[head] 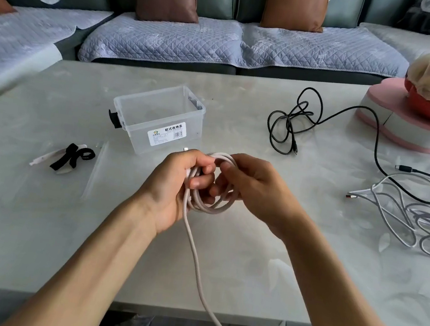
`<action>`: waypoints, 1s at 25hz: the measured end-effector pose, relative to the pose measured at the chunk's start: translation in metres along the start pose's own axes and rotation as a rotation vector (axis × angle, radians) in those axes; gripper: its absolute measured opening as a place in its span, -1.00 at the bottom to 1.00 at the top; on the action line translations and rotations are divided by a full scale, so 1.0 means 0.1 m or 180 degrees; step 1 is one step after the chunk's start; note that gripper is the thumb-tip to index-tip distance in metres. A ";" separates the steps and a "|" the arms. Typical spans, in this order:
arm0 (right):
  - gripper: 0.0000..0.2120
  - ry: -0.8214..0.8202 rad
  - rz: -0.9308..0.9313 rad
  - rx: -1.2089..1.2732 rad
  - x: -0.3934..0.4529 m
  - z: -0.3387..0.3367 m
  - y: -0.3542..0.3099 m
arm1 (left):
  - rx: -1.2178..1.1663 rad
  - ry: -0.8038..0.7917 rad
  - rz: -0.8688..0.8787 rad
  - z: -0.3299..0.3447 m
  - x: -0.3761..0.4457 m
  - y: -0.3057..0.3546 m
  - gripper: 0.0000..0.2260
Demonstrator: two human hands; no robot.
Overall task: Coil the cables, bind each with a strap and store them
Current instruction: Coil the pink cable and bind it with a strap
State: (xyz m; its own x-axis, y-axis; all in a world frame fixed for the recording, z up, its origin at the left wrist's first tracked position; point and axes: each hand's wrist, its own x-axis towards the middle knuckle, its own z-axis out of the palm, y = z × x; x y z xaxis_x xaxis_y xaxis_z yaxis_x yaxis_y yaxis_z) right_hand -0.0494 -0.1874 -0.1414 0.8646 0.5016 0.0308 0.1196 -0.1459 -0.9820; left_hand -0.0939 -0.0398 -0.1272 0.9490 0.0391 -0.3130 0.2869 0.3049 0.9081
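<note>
Midway above the table [32, 234], both hands hold a half-coiled pale pink cable [210, 206].
Left hand [177, 185] grips the loops; right hand [246, 186] pinches them. Its loose tail hangs over the near edge. Clear box [159, 119] just beyond, black straps [73, 156] left, black cable [291, 123] far right.

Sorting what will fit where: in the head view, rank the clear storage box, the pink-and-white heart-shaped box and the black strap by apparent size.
Largest to smallest:
1. heart-shaped box, partly cut off
2. clear storage box, close to it, so unsure
3. black strap
</note>
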 end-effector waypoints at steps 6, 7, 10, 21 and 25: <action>-0.75 -0.0032 -0.0157 -0.0418 -0.04 -0.05 -0.05 | 0.0047 0.0255 -0.0233 -0.01 0.00 0.02 -0.70; -0.72 0.0005 -0.0287 -0.0716 -0.06 -0.03 -0.05 | 0.0296 0.0261 -0.0207 -0.01 0.00 0.02 -0.71; -0.73 0.0047 -0.0514 -0.1292 -0.08 -0.03 -0.02 | 0.0735 0.0028 -0.0189 -0.01 -0.02 0.01 -0.67; -0.73 0.0542 0.0092 -0.0918 -0.10 0.02 0.03 | -0.0738 0.0547 0.0240 -0.10 0.06 0.04 -0.64; -0.76 -0.0615 0.1045 -0.0026 -0.24 0.15 0.01 | -0.1301 0.0981 0.0721 -0.28 0.13 0.14 -0.65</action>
State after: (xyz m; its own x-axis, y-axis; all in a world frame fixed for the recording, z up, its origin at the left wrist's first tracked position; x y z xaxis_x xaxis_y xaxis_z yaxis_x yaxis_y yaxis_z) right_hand -0.0774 -0.1863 -0.1455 0.7497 0.5784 -0.3216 -0.1438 -0.3320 -0.9323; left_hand -0.0817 -0.0088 -0.1263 0.8812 0.4043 -0.2451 -0.0520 0.5982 0.7997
